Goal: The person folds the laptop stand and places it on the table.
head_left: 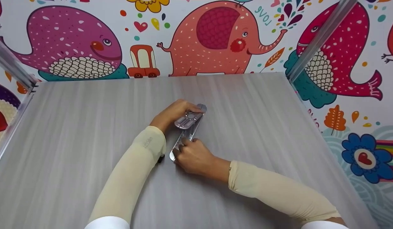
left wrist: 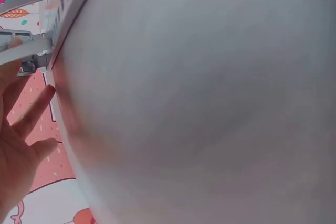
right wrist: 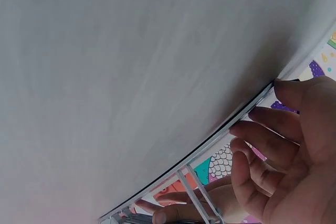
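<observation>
A grey folding stand (head_left: 190,120) sits near the middle of the table, its upper plate raised at an angle above a long, narrow base (head_left: 172,156) with small marks or slots. My left hand (head_left: 177,112) holds the upper plate, thumb laid along its top. At the near end, the fingers of my right hand (head_left: 196,159) curl onto the base. Thin grey struts (right wrist: 197,195) join the base and plate in the right wrist view. In the left wrist view, some fingers of the left hand (left wrist: 18,156) spread away from the stand; the hold itself is partly hidden.
The wood-grained table (head_left: 88,127) extends on every side of the stand. Behind it stands a wall with cartoon animals (head_left: 212,38). Metal posts (head_left: 320,41) rise at the far corners. A small black item (head_left: 160,158) shows beside the left sleeve.
</observation>
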Tool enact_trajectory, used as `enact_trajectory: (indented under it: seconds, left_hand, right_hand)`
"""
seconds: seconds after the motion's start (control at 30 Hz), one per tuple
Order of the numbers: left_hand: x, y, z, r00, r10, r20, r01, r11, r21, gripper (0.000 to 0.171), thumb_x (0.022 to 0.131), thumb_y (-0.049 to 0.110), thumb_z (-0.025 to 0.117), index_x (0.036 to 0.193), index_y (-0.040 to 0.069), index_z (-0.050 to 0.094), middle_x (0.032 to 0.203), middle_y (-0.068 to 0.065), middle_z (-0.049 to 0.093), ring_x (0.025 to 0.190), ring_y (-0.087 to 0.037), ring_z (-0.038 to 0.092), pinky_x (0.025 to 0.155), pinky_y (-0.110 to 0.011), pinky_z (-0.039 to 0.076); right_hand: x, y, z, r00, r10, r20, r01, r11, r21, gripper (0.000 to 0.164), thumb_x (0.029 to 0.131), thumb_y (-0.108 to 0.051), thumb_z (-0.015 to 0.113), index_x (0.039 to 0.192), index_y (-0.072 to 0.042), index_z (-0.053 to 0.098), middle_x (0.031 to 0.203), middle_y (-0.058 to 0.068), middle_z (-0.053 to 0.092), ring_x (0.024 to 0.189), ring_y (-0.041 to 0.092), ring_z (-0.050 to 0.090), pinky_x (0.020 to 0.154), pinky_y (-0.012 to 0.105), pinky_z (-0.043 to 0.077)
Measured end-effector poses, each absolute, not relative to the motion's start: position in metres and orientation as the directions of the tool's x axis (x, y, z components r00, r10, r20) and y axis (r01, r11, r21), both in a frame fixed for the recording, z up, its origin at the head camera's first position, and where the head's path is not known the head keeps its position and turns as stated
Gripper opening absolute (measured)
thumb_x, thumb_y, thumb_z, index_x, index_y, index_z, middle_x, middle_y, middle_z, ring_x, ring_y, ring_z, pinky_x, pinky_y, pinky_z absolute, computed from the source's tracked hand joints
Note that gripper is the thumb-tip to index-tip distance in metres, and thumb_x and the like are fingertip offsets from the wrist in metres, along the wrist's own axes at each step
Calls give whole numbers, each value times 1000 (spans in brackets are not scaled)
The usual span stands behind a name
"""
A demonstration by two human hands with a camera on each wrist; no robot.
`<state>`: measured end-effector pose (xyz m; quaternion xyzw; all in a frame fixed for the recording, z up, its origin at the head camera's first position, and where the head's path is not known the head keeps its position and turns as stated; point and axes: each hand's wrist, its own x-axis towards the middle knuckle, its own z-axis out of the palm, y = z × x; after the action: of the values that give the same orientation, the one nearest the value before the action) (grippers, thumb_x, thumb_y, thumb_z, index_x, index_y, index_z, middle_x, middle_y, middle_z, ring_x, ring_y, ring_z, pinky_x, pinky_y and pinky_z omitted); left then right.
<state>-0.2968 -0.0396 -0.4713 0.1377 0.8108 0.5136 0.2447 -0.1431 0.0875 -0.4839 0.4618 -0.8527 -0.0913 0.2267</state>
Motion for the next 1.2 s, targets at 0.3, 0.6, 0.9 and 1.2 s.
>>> enact_trajectory:
  seconds: [0.3, 0.6, 0.9, 1.2]
  left_hand:
    - [-295, -37, -470, -818, 390, -423, -323, 297, 899, 44, 88, 36, 73, 126, 15, 74, 99, -5, 69, 76, -14, 63, 64, -25, 55]
    - [-295, -53, -476, -887, 458, -57, 254, 588, 768, 31, 99, 13, 63, 126, 26, 73, 114, -4, 77, 94, -15, 69, 84, -28, 57]
    - [-289, -49, -469, -867, 491, 82, 469, 750, 466, 38, 99, 6, 58, 129, 26, 72, 126, -7, 73, 101, -25, 67, 95, -40, 54]
    - [-282, -41, -466, -896, 443, 23, 410, 809, 422, 37, 103, 14, 56, 132, 33, 69, 129, -8, 72, 108, -26, 68, 101, -43, 52]
  right_hand:
    - [-139, 84, -485, -403, -854, 331, -734, 517, 440, 22, 95, -44, 62, 94, -26, 75, 63, -3, 67, 76, 19, 64, 59, 39, 48]
    - [-144, 100, -479, -456, -855, 247, -754, 518, 404, 17, 91, -38, 67, 88, -24, 75, 65, -2, 70, 75, 20, 65, 66, 42, 49]
    - [-147, 130, -479, -454, -859, 239, -805, 510, 304, 24, 87, -48, 74, 90, -24, 73, 73, -1, 72, 66, 20, 65, 54, 35, 53]
    - [-148, 148, -473, -474, -861, 182, -845, 503, 179, 17, 88, -39, 78, 98, -26, 78, 80, -3, 76, 71, 20, 67, 61, 35, 55]
